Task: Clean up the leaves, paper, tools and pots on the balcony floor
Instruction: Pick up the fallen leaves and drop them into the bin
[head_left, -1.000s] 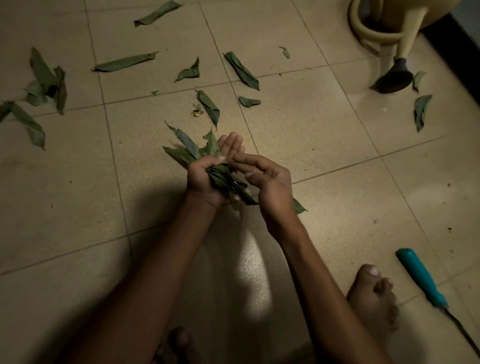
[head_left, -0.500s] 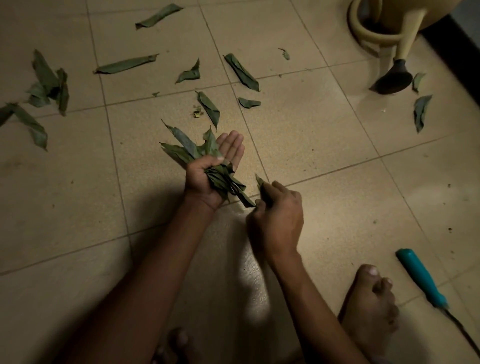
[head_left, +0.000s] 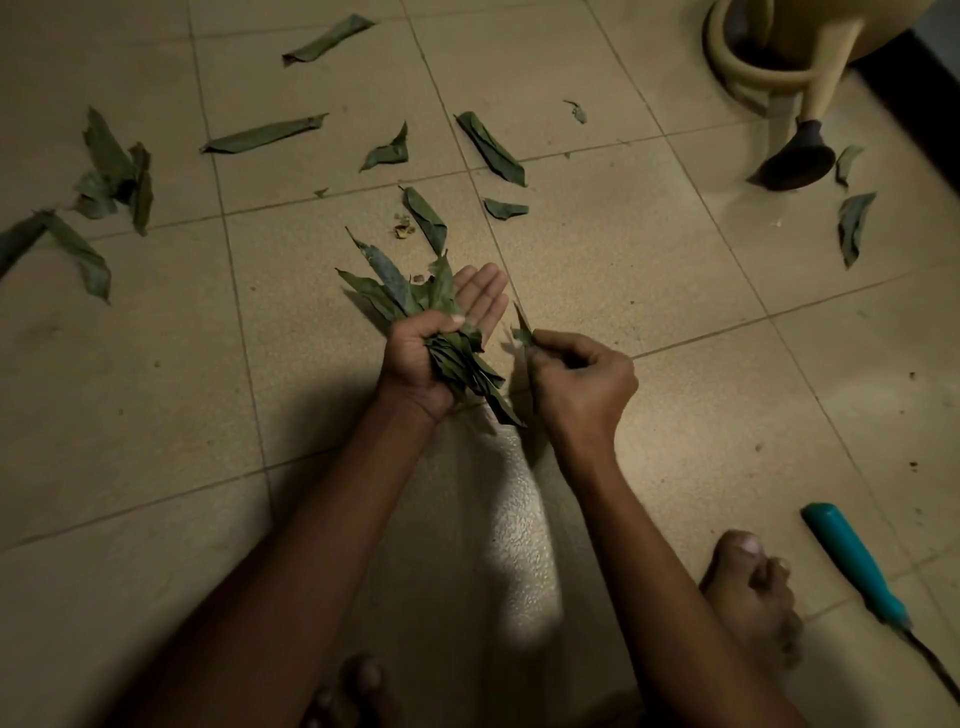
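1. The tiled balcony floor (head_left: 675, 291) carries everything, with loose green leaves (head_left: 491, 148) scattered across its far half
2. A cream watering can (head_left: 779, 47) stands at the far right, its dark rose touching the tile
3. The left hand (head_left: 431, 358) grips a bundle of leaves (head_left: 415, 312), thumb clamped over it, long fingers stretched flat
4. The right hand (head_left: 582, 387), just beside it, pinches a single leaf (head_left: 523, 332) in curled fingers
5. A teal-handled tool (head_left: 852, 561) lies by the bare right foot
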